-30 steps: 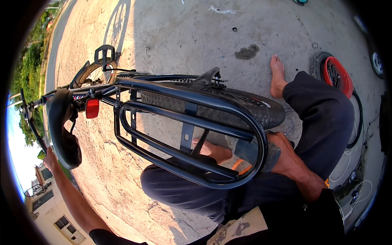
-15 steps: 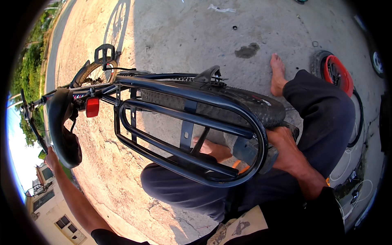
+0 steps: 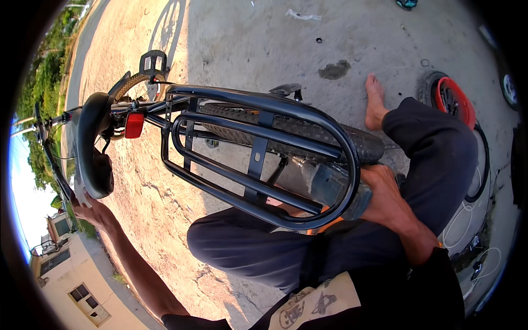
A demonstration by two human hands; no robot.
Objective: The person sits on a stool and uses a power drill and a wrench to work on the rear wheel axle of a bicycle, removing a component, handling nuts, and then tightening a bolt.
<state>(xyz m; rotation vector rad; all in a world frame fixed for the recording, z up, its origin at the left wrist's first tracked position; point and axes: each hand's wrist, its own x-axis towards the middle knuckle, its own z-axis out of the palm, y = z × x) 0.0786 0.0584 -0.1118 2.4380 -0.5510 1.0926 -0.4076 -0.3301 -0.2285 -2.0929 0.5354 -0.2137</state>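
A black bicycle [image 3: 259, 147] with a long tubular metal rear rack [image 3: 236, 99] is stood on the pale concrete ground [image 3: 264, 49], between the bent legs in dark trousers [image 3: 264, 247] of the seated person. By the right hand [image 3: 383, 190], a dark grey-blue power tool with a metal tip [image 3: 327, 184] is gripped at its near end, just beside the knobbly black rear tyre [image 3: 367, 146]; the fingers are partly hidden, and the tool is seen through the end loop of the rack. Whether the metal tip is touching the bicycle cannot be told. The left hand [image 3: 97, 213] is held out at the end of the black handlebar [image 3: 54, 165], with its fingers partly spread; whether the bar is gripped cannot be told. Near that hand, a smooth black saddle [image 3: 93, 146] is seen, with a rectangular red reflector [image 3: 133, 125] set between it and the rack. To the right, well apart from the bicycle, a red ring-shaped object [image 3: 466, 104] is placed against a dark tyre [image 3: 425, 88], beside a curved black hose [image 3: 484, 165].
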